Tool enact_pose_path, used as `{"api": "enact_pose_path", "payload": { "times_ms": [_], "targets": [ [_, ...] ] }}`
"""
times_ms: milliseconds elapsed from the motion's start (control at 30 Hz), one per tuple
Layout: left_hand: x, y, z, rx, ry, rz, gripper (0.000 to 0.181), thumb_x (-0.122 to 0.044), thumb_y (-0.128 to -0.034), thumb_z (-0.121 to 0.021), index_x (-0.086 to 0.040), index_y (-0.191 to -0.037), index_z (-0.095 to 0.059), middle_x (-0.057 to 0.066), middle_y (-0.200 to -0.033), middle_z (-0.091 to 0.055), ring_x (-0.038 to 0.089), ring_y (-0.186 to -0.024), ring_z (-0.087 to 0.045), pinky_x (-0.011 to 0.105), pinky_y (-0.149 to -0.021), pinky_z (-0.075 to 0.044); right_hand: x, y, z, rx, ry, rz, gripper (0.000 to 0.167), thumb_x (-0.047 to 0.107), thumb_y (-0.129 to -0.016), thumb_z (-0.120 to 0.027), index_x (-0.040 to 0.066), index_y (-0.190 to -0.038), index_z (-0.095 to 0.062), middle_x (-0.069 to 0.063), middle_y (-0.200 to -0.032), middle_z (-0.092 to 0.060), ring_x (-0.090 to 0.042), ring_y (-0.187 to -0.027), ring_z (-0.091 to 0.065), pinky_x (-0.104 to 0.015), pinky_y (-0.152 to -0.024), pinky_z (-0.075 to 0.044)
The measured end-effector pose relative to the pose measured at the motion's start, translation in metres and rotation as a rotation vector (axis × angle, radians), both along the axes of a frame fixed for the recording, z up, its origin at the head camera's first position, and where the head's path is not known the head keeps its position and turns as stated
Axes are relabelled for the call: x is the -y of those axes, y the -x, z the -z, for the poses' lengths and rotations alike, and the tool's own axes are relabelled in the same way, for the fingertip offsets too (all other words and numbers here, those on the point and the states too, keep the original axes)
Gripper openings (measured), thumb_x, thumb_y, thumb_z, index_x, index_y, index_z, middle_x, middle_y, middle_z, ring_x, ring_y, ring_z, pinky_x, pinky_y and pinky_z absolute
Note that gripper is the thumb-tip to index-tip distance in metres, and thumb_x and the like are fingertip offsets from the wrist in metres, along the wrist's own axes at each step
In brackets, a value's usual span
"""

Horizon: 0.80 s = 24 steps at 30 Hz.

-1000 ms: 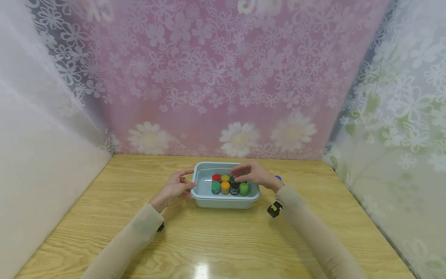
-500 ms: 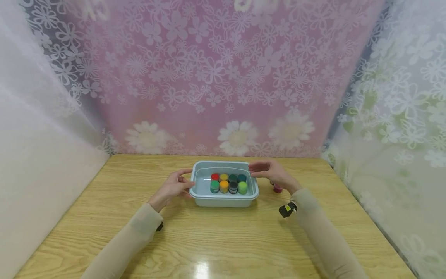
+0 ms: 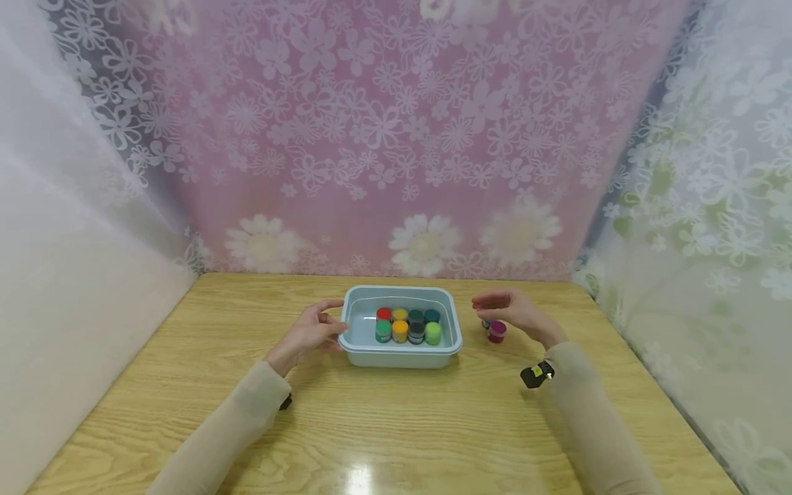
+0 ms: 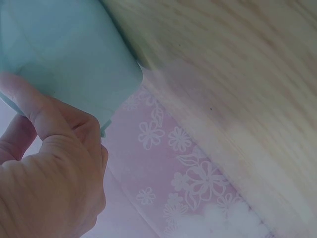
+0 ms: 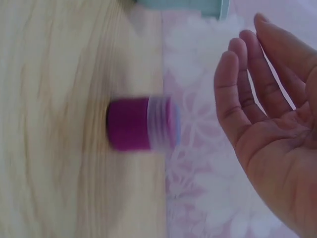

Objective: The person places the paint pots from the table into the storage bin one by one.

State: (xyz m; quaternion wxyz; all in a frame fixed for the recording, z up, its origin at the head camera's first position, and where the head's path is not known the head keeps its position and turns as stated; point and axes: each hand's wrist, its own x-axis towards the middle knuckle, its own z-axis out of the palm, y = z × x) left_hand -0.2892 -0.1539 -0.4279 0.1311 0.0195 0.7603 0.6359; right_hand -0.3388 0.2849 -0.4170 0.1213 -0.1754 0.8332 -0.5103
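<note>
A pale blue plastic tub (image 3: 399, 360) sits on the wooden table. Inside stand several small paint jars in two rows, among them a red jar (image 3: 384, 314), an orange jar (image 3: 400, 331) and a light green jar (image 3: 433, 333). My left hand (image 3: 306, 335) holds the tub's left end, thumb on the rim; the left wrist view shows the fingers against its wall. To the tub's right, my right hand (image 3: 518, 317) hovers with fingers extended and nothing in them. Below it stands a magenta paint jar (image 3: 497, 332). Another jar (image 3: 485, 322) behind that one is mostly hidden by the hand.
The wooden table (image 3: 371, 426) extends towards me in front of the tub. A pink flowered curtain (image 3: 383, 172) hangs along the back edge, and pale curtains close off both sides.
My right hand has moved right, from over the jars in the tub to above the magenta jar, which has come into view. The left hand keeps its hold on the tub.
</note>
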Motion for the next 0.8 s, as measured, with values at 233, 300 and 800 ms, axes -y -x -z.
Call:
{"api": "enact_pose_path", "payload": {
  "times_ms": [233,300,800],
  "targets": [
    [0.001,0.002,0.002,0.003,0.002,0.003,0.06,-0.009,-0.0926,-0.067,-0.016,-0.147,-0.042,0.016,-0.102,-0.06,0.021,-0.071,-0.066,0.052,-0.081,-0.06,-0.023,-0.001,0.009,-0.01,-0.057,0.021,0.046,0.015,-0.091,-0.07,0.0,-0.133,-0.059,-0.026,-0.135,-0.057,-0.038,-0.124,-0.055,-0.03,-0.093,-0.054],
    [0.001,0.002,0.002,0.007,0.004,0.005,0.06,-0.009,-0.0925,-0.068,-0.016,-0.147,-0.042,0.016,-0.103,-0.06,0.021,-0.071,-0.067,0.051,-0.081,-0.06,-0.028,-0.003,0.012,-0.015,-0.065,0.019,0.046,0.012,-0.09,-0.07,-0.001,-0.133,-0.058,-0.025,-0.133,-0.058,-0.042,-0.124,-0.054,-0.033,-0.092,-0.055],
    [0.0,0.004,0.003,0.007,0.002,0.001,0.06,-0.008,-0.093,-0.067,-0.016,-0.147,-0.042,0.018,-0.104,-0.06,0.022,-0.072,-0.066,0.052,-0.081,-0.06,-0.042,-0.004,0.027,-0.077,-0.159,-0.001,0.046,0.017,-0.086,-0.076,0.001,-0.128,-0.063,-0.022,-0.129,-0.062,-0.036,-0.121,-0.057,-0.021,-0.089,-0.053]
  ]
}}
